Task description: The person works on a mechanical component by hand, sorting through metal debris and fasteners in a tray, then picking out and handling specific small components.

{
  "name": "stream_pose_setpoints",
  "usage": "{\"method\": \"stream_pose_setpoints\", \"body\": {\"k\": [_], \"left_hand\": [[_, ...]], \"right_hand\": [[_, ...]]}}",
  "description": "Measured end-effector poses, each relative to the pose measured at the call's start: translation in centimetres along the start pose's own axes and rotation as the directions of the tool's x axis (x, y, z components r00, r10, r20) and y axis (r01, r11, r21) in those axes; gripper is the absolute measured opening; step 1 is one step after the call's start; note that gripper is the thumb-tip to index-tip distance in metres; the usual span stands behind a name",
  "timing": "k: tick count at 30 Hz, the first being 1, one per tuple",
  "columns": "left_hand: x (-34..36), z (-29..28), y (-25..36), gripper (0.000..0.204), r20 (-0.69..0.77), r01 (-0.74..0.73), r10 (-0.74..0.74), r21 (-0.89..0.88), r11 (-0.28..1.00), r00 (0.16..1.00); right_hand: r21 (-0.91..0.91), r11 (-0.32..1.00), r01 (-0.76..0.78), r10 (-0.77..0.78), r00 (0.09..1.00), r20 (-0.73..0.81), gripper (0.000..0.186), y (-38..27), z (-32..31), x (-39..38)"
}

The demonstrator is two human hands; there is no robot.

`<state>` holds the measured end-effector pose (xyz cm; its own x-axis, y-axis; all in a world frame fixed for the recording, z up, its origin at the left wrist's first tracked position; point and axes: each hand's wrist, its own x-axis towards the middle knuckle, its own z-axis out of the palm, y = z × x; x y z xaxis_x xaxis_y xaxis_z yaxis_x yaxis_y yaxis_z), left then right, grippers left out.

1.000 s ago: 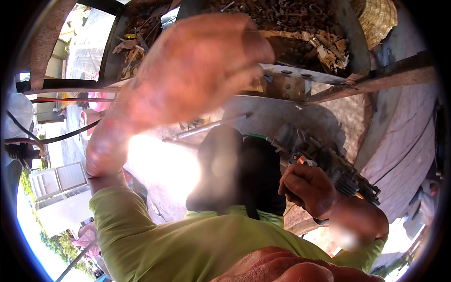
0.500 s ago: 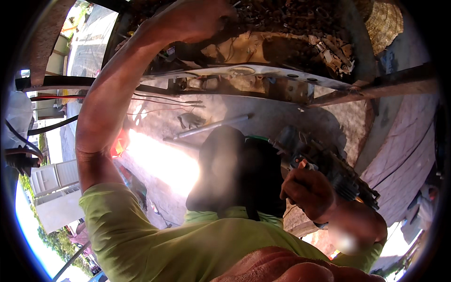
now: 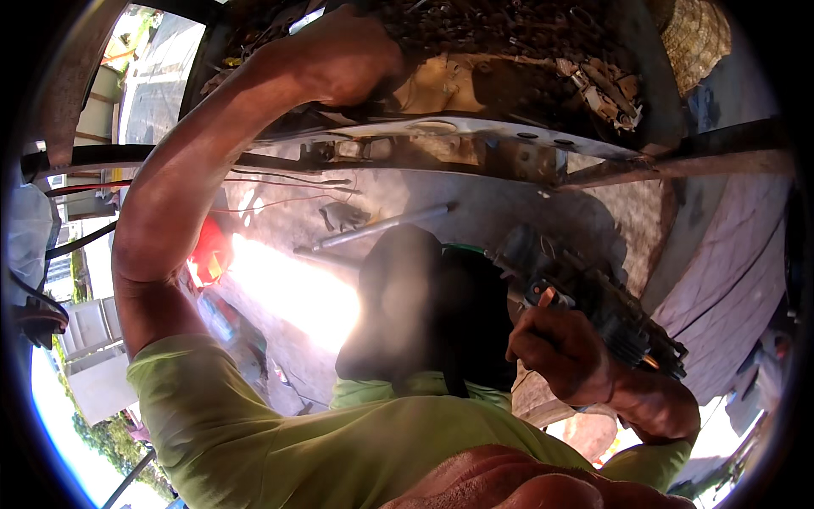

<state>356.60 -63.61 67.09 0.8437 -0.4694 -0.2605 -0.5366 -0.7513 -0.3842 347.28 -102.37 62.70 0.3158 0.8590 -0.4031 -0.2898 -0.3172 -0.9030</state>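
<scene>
My left hand (image 3: 352,61) reaches over a tray of loose small metal parts (image 3: 509,30) at the far side. Its fingertips are hidden in shadow, so whether it holds a part cannot be seen. Closer to my body on the right, my right hand (image 3: 560,352) is curled into a fist around a small object with an orange end (image 3: 547,297), which pokes up past the thumb. The rest of that object is covered by the fingers. Just beyond and beside this hand lies a dark, greasy engine-like assembly (image 3: 610,314) on the ground.
A metal frame rail (image 3: 458,131) with holes runs across in front of the tray. Below it are a silver tube (image 3: 386,227) and thin wires (image 3: 297,178). Something red (image 3: 210,253) sits by my left arm. A woven straw item (image 3: 697,47) is at the far right.
My left hand has shifted left and slightly nearer over the small parts, its forearm swinging left as well. My right hand stays almost in place, still closed.
</scene>
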Motion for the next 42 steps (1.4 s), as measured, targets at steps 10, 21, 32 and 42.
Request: {"method": "stream_pose_setpoints", "body": {"k": [10, 21, 32, 42], "left_hand": [[0.2, -1.2, -3.1, 0.017, -0.157, 0.268, -0.352, -0.396, 0.878, 0.923], [1.7, 1.3, -5.8, 0.024, 0.023, 0.218, -0.229, -0.415, 0.884, 0.973], [3.4, 2.2, -5.6, 0.030, -0.163, 0.118, -0.173, -0.301, 0.946, 0.971], [3.1, 0.1, -4.0, 0.023, -0.108, 0.013, -0.047, -0.297, 0.955, 0.993]], "right_hand": [[-0.072, 0.996, 0.056, -0.056, 0.998, -0.003, 0.016, -0.3, 0.0, -0.1], [-0.080, 0.995, 0.060, -0.061, 0.998, -0.003, 0.015, -0.3, 0.1, 0.0], [-0.091, 0.994, 0.054, -0.055, 0.998, -0.011, 0.014, -0.1, 0.1, -0.1], [-0.118, 0.981, 0.151, -0.155, 0.987, -0.030, 0.012, 0.3, 0.3, -0.2]]}}
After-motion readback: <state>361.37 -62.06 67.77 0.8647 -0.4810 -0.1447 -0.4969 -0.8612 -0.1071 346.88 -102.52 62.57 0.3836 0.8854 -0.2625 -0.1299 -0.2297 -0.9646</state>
